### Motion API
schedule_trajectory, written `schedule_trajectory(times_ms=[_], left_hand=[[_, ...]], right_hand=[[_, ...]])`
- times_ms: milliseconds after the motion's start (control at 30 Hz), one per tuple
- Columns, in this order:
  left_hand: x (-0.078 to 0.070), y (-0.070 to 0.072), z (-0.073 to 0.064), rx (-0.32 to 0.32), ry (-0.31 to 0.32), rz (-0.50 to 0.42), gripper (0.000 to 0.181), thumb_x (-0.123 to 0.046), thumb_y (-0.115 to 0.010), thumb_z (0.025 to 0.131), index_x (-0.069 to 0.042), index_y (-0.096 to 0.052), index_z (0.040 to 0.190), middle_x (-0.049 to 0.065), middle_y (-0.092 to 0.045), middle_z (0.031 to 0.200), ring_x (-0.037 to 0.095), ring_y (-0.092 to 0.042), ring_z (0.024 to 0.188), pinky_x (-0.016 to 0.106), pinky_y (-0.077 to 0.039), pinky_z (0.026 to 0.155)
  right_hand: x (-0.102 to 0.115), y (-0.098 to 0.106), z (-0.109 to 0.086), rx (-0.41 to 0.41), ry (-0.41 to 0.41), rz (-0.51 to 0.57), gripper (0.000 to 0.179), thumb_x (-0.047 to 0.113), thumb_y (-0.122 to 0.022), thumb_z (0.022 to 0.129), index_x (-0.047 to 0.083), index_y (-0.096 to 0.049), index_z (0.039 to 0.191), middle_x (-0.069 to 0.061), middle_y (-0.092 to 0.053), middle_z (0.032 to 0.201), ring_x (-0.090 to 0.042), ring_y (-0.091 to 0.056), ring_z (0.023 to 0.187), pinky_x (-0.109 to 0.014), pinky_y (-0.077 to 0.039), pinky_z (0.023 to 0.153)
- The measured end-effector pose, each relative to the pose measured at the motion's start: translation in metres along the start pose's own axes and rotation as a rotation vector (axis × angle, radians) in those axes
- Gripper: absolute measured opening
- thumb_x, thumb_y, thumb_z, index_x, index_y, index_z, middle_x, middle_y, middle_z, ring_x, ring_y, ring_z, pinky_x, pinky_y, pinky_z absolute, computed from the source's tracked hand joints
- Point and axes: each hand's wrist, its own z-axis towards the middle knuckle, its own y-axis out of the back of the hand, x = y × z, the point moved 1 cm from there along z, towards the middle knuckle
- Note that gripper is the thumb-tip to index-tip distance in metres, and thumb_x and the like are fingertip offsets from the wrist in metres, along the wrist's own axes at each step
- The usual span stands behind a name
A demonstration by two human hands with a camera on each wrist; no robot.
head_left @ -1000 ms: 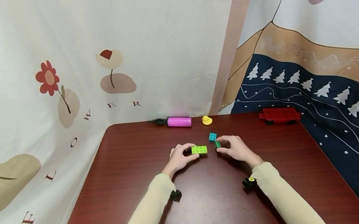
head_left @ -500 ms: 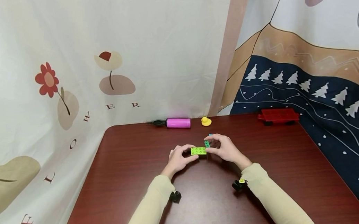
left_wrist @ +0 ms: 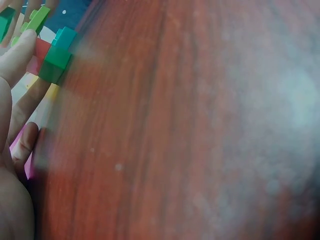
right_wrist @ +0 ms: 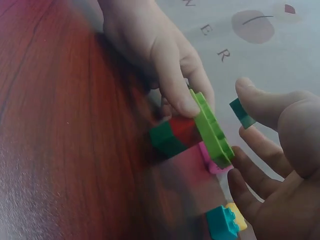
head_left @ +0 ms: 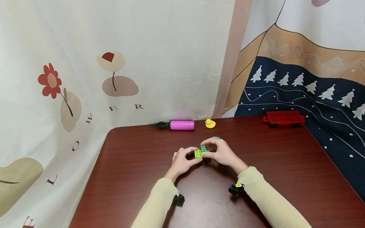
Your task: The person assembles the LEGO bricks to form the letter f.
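My left hand grips a small stack of toy building bricks by its thumb and fingers. A lime-green brick with studs tops the stack, over a red brick and a green brick. Between thumb and fingers, my right hand pinches a small dark-green brick. In the head view that brick overlaps the lime one's right part; the right wrist view shows a gap between them. Behind the right hand a teal brick lies on the table, mostly hidden in the head view.
Along the table's far edge lie a purple pump with a black nozzle, a yellow rubber duck and, to the right, a red toy wagon. Printed cloth hangs behind the table.
My right hand has moved left with the small dark-green brick, from near the teal brick to over the lime-green one. My left hand has stayed in place.
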Motion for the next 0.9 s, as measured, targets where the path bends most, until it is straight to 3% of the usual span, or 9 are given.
schedule_trajectory(times_ms=[67,267,900], left_hand=[[0.0,0.001,0.0,-0.002,0.0,0.0,0.04,-0.053,-0.08,0.09,-0.034,-0.075,0.125,-0.01,-0.068,0.11,0.012,-0.052,0.099,0.042,-0.034,0.09],[0.0,0.001,0.0,-0.005,-0.001,-0.001,0.042,-0.053,-0.08,0.09,-0.032,-0.074,0.126,-0.007,-0.069,0.113,0.014,-0.053,0.101,0.043,-0.034,0.091],[-0.002,0.001,-0.002,0.006,-0.004,0.009,0.048,-0.052,-0.08,0.091,-0.029,-0.073,0.132,-0.006,-0.071,0.118,0.015,-0.053,0.102,0.044,-0.035,0.09]], right_hand=[[-0.001,-0.003,0.001,0.002,-0.002,0.013,0.04,0.005,-0.085,0.088,-0.004,-0.071,0.124,-0.018,-0.073,0.117,-0.037,-0.069,0.112,-0.056,-0.055,0.097],[-0.005,-0.008,0.003,0.005,-0.022,-0.007,0.037,0.011,-0.085,0.089,0.002,-0.073,0.123,-0.01,-0.074,0.117,-0.029,-0.07,0.11,-0.05,-0.056,0.098],[-0.01,-0.021,-0.001,-0.037,-0.043,-0.033,0.032,0.018,-0.087,0.089,0.013,-0.075,0.118,-0.003,-0.075,0.112,-0.019,-0.067,0.097,-0.034,-0.055,0.084]])
